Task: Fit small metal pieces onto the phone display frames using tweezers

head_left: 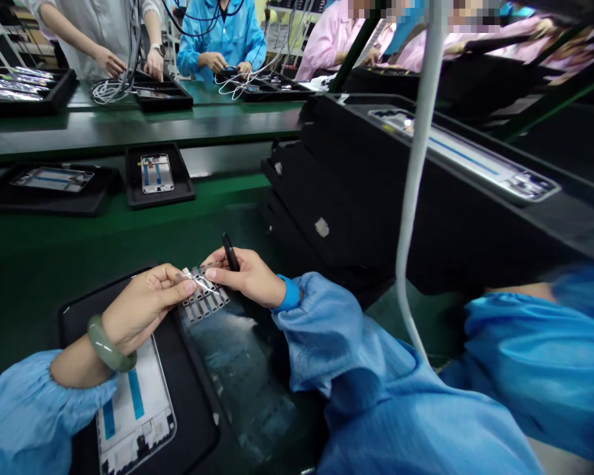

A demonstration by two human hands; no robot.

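My left hand [146,303], with a green bangle on the wrist, pinches the upper left edge of a clear sheet of small stickers [206,303]. At the sheet's top edge my right hand [245,274] is closed, thumb and forefinger pinching the film. A black pen-like tool [230,252] is tucked in the same hand and points up. Below my left forearm a phone frame [153,389] with two blue strips lies in a black tray [193,396]. My left hand and sleeve hide its upper part.
Two black trays with phone frames [54,179] [157,174] lie farther back. At the right a stack of black trays [336,191] carries another frame [475,158]. A white cable [416,171] hangs in front. Across the bench [228,125] co-workers handle parts; a blue sleeve [544,356] is close on my right.
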